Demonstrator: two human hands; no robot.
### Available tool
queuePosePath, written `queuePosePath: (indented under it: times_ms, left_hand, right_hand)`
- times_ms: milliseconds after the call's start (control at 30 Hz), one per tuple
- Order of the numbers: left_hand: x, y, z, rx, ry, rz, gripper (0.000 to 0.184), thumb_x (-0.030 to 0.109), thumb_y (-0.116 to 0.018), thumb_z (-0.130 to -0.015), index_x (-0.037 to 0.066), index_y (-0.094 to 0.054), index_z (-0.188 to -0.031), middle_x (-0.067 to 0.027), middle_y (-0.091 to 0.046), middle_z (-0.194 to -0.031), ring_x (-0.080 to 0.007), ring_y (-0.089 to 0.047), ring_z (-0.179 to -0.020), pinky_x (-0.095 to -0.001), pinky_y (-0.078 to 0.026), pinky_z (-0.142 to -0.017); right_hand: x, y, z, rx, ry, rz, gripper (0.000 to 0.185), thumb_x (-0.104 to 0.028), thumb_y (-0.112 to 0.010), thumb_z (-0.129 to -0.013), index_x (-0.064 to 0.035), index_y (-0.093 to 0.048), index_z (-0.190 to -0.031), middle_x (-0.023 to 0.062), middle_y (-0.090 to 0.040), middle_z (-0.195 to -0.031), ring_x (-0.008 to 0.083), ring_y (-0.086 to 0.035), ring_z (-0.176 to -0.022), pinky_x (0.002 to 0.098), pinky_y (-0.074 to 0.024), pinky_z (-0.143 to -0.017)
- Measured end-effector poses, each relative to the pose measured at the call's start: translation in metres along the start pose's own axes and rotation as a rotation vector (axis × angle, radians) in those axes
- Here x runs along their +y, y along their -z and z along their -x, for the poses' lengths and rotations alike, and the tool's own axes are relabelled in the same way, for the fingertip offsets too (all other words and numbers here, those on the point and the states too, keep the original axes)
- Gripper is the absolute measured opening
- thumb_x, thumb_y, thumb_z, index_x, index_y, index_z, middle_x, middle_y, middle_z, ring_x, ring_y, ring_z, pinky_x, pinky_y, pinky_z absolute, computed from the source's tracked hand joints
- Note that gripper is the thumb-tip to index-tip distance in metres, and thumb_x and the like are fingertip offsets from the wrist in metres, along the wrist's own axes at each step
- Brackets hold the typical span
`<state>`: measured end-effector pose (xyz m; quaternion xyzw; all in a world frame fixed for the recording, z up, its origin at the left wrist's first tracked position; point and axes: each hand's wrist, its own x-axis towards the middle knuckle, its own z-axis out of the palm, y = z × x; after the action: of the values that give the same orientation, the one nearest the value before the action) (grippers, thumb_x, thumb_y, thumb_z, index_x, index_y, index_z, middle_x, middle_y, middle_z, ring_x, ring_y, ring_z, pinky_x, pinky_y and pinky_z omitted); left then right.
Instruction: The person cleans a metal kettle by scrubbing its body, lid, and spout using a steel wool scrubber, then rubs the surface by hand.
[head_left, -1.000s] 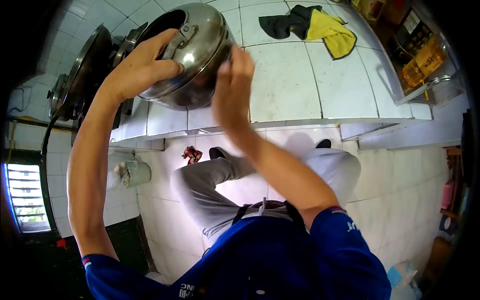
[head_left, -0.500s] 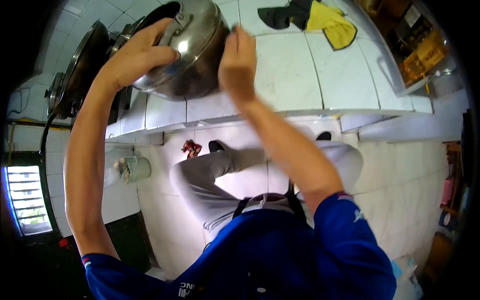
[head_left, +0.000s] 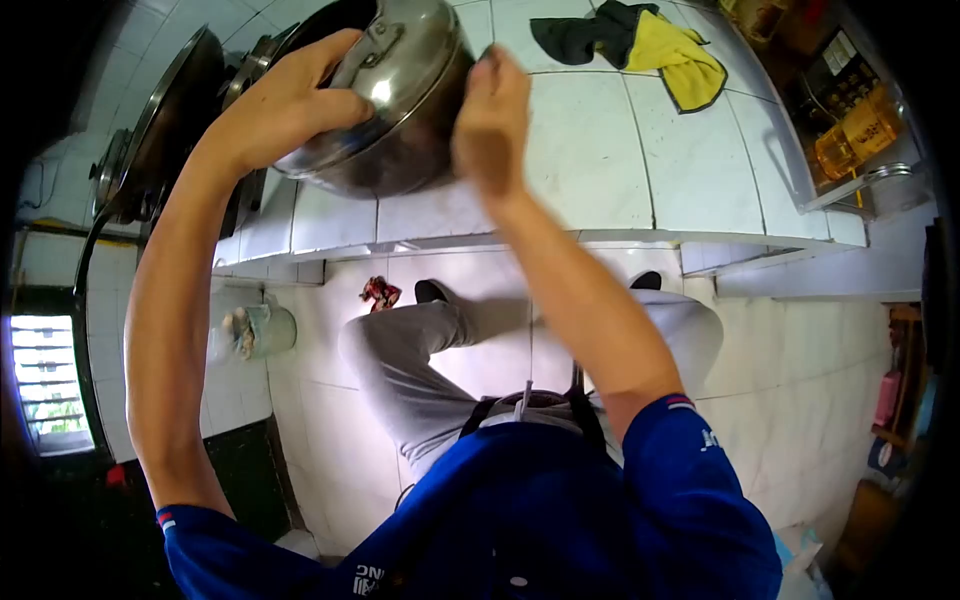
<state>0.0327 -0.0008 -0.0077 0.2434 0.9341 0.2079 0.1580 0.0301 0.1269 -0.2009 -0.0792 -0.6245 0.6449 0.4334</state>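
A shiny round metal pot (head_left: 400, 140) is tilted on its side over the front edge of the white tiled counter (head_left: 590, 150), its dark opening toward the upper left. My left hand (head_left: 290, 105) grips the pot near its riveted handle bracket, thumb on the outer wall. My right hand (head_left: 492, 125) is closed beside the pot's right side, partly blurred; what its fingers hold, if anything, is too small to make out. A black and yellow cloth (head_left: 665, 55) lies crumpled on the counter to the right.
A dark wok (head_left: 170, 120) leans at the left behind my left forearm. Bottles of amber liquid (head_left: 855, 135) stand in a rack at the right. Below are a bin with a bag (head_left: 270, 330) and a red patterned scrap (head_left: 380, 293) on the floor.
My right hand has moved up along the pot's side, and its fingers have drawn together. The pot and my left hand appear slightly higher in view than a second ago.
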Motion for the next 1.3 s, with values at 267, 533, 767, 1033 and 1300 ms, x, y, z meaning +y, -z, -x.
queuePosePath:
  times_ms: [267,533,767,1033,1300]
  left_hand:
    - [-0.032,-0.006,-0.020,0.128,-0.195,-0.172,0.063,0.024,-0.066,-0.072,-0.004,-0.052,-0.127,-0.0209,-0.066,-0.106,-0.0276,-0.063,-0.094,-0.0364,-0.048,-0.086]
    - [-0.017,-0.009,0.018,0.172,-0.238,-0.244,0.050,0.029,-0.069,-0.073,0.003,-0.059,-0.114,-0.0216,-0.069,-0.093,-0.0391,-0.066,-0.092,-0.0441,-0.051,-0.081]
    - [-0.039,-0.037,0.036,0.352,-0.464,0.051,0.045,0.021,-0.077,-0.071,0.004,-0.054,-0.107,-0.0170,-0.065,-0.079,-0.0393,-0.064,-0.075,-0.0434,-0.050,-0.067]
    - [-0.069,-0.057,0.050,0.284,-0.419,0.441,0.056,0.006,-0.079,-0.077,0.000,-0.050,-0.125,-0.0034,-0.059,-0.108,-0.0113,-0.052,-0.096,-0.0265,-0.044,-0.085]
    - [-0.087,-0.060,0.070,0.199,-0.256,0.789,0.083,0.011,-0.084,-0.074,0.002,-0.039,-0.143,-0.0029,-0.054,-0.121,-0.0125,-0.048,-0.109,-0.0283,-0.040,-0.096]
  right_hand:
    - [-0.029,0.013,0.042,-0.105,0.078,0.121,0.044,-0.025,-0.046,-0.103,0.0058,-0.047,-0.134,0.0237,-0.046,-0.135,0.0360,-0.046,-0.126,0.0408,-0.0337,-0.109]
    - [-0.040,0.036,0.030,-0.172,-0.005,0.075,0.049,-0.025,-0.044,-0.105,0.0054,-0.038,-0.143,0.0221,-0.039,-0.141,0.0357,-0.040,-0.132,0.0416,-0.0289,-0.113]
    - [-0.067,0.060,0.017,-0.165,0.313,0.145,0.050,-0.017,-0.054,-0.099,0.0035,-0.040,-0.142,0.0222,-0.039,-0.142,0.0364,-0.039,-0.133,0.0430,-0.0287,-0.113]
    - [-0.061,0.075,0.046,-0.325,0.569,0.308,0.058,-0.006,-0.066,-0.087,0.0016,-0.042,-0.139,0.0276,-0.034,-0.144,0.0488,-0.032,-0.136,0.0536,-0.0269,-0.113]
    - [-0.062,0.061,0.047,-0.360,0.668,0.273,0.048,-0.003,-0.071,-0.084,-0.0043,-0.056,-0.130,0.0192,-0.041,-0.141,0.0475,-0.037,-0.133,0.0528,-0.0352,-0.109]
